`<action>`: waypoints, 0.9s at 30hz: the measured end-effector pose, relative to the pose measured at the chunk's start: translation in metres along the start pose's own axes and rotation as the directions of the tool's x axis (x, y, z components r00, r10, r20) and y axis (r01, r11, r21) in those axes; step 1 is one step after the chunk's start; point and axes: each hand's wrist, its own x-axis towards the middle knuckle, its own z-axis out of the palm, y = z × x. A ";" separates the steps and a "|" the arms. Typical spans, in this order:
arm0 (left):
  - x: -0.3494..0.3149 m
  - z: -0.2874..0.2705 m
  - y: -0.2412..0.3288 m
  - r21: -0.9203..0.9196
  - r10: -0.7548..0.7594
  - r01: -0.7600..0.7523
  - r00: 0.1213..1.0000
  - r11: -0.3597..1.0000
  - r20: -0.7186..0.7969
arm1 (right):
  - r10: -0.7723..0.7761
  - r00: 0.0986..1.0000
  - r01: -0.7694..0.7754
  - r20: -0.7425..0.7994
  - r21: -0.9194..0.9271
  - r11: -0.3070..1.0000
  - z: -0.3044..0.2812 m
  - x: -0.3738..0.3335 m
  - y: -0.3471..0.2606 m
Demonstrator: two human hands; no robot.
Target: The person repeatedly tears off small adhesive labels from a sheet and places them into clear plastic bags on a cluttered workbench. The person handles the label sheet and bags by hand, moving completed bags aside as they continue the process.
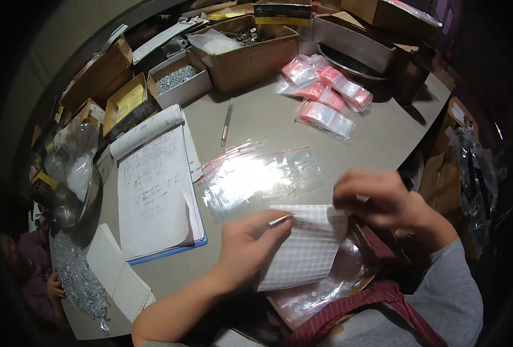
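Observation:
My left hand [247, 246] pinches the folded left edge of a white sheet of round stickers [302, 254], thumb on top. The sheet tilts over the table's near edge, its top end bent back. By the sheet's upper right corner is my right hand [378, 199], its fingers curled together and slightly blurred; what they hold, if anything, is hidden. Just beyond the sheet lies a fanned stack of clear zip bags [256, 179] with red strips, shining under the light. Below the sheet, an open box [326, 289] holds clear bags with small washer-like pieces.
A clipboard with written pages [152, 191], a pen [227, 122] and bundled zip bags [326, 95] lie on the table. Boxes of screws [178, 79] and metal parts [250, 63] line the back. At the left are a bag of hardware [80, 277] and another person's hand [55, 286].

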 end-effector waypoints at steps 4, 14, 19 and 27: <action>-0.003 -0.005 0.004 0.378 0.279 -0.292 0.956 0.879 0.089 | 0.340 0.933 -0.352 0.119 0.099 0.931 -0.006 0.053 0.014; -0.002 -0.001 0.006 0.412 0.362 -0.395 0.918 0.821 0.160 | 0.249 0.964 -0.162 0.098 -0.524 0.836 0.013 0.087 0.056; -0.002 0.000 0.003 0.418 0.443 -0.468 0.882 0.779 0.163 | 0.298 0.922 -0.280 0.248 -0.104 0.954 0.018 0.118 0.039; 0.000 0.003 -0.003 0.410 0.510 -0.525 0.846 0.746 0.154 | 0.106 0.985 -0.056 0.138 -0.324 0.944 0.048 0.107 0.048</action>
